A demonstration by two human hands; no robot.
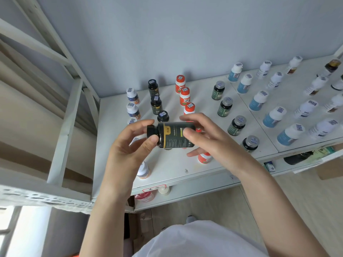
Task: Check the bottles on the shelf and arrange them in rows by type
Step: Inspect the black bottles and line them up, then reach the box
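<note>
I hold a black bottle with a gold band [171, 134] on its side above the white shelf [172, 167], cap pointing left. My left hand [133, 145] pinches its cap end between thumb and fingers. My right hand [202, 136] grips its base end, thumb across the label. On the shelf behind stand rows by type: black bottles [156, 104], orange-capped bottles [184, 96], white bottles with blue and orange labels [132, 95], dark green bottles with grey caps [225, 107]. One orange bottle [204, 158] shows below my right hand.
Rows of blue-labelled white bottles [259, 100] and other white bottles [306, 109] fill the shelf's right half. A white metal rack frame [65, 130] rises at left. A lower shelf [185, 193] holds more items. One small bottle [143, 170] stands near the front edge.
</note>
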